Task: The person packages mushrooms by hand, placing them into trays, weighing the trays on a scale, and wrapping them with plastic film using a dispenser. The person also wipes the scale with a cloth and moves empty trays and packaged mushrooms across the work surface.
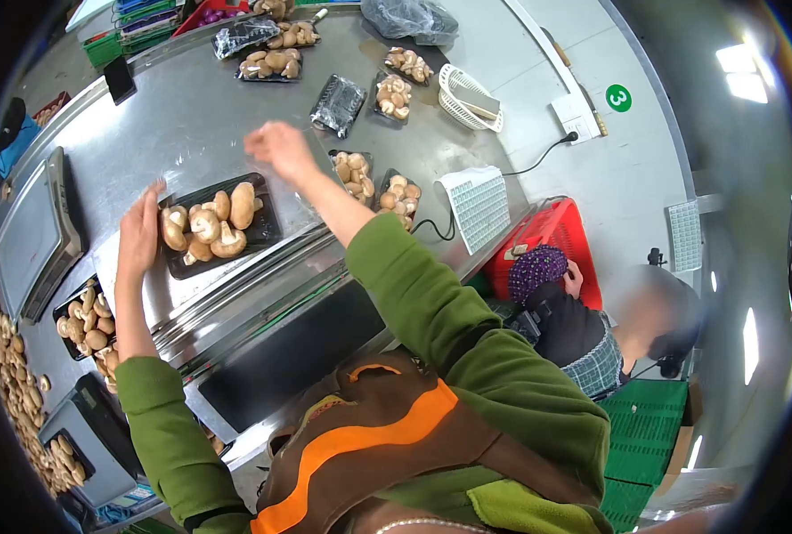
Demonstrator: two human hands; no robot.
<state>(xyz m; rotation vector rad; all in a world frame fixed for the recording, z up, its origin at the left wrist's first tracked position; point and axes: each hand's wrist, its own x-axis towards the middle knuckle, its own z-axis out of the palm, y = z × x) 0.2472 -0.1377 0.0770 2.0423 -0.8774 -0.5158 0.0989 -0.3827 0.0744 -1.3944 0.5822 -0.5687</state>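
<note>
The bare left hand [138,233] stands just beside the left edge of a shallow rectangular black plastic tray [267,214], its fingers fairly straight and close together; whether it touches the rim or pinches anything thin cannot be told. The tray lies on the brushed stainless-steel table [191,107], right of that hand and nearer the body than the right hand [280,153], and carries plump tan mushrooms with pale stems [207,224]. The right hand is blurred above the table, fingers loosely curled and partly closed — whether it has hold of anything is unclear.

The one mark that reads plainly is a white "3" (turned on its side from this view) on a round green disc [619,98], well off to the right of the right hand. Nearer that hand, also on its right, hangs a white sheet printed with a pale green grid [474,210]; any lettering there is too small to read. Two more black trays of brown mushrooms [353,174] lie just right of the right hand, and a glossy black film-wrapped pack [338,105] beyond it — no brand legible. Left of the left hand sits a flat-topped grey metal scale [32,233].
</note>
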